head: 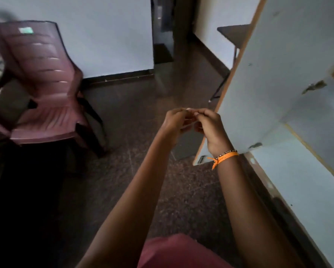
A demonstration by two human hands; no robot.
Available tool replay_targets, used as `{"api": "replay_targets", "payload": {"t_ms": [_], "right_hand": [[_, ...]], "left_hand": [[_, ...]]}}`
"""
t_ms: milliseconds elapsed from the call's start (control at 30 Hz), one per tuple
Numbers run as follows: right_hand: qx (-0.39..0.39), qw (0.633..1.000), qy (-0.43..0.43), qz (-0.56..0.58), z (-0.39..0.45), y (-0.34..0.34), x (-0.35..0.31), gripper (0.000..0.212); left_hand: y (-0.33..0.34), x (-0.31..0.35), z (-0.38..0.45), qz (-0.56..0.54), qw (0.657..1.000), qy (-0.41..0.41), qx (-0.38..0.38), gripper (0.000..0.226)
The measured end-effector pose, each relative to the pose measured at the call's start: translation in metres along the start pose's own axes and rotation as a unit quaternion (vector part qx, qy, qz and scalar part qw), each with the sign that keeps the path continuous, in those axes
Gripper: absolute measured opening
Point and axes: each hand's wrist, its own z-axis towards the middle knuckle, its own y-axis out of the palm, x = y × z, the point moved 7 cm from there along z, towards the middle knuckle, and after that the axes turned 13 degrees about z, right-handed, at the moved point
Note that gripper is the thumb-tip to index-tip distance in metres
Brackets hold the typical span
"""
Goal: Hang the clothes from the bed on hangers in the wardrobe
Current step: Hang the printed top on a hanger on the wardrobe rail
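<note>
My left hand and my right hand are raised together in front of me, over the dark floor. Their curled fingers meet at the tips and pinch something small, thin and pale; blur hides what it is. An orange band circles my right wrist. Just to the right of my hands the white wardrobe door with a wooden edge stands open. The wardrobe front runs along the right side. No clothes, hangers or bed are in view.
A maroon plastic chair stands at the left against the pale wall. A dark doorway opens straight ahead, and a dark table stands behind the wardrobe door. Speckled dark floor lies between chair and wardrobe.
</note>
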Motion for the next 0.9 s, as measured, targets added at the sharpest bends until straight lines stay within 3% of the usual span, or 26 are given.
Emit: {"api": "replay_targets", "payload": {"t_ms": [367, 633, 900], "right_hand": [[-0.225, 0.972, 0.071, -0.017, -0.055, 0.302, 0.099, 0.028], [-0.394, 0.907, 0.138, -0.057, -0.082, 0.494, 0.163, 0.024], [-0.510, 0.839, 0.163, -0.096, -0.061, 0.682, 0.187, 0.018]], "left_hand": [[-0.307, -0.054, -0.076, -0.103, 0.970, -0.007, 0.221, 0.019], [-0.490, -0.087, -0.113, -0.142, 0.905, -0.043, 0.399, 0.025], [-0.654, -0.069, -0.095, -0.162, 0.852, -0.052, 0.495, 0.024]]}}
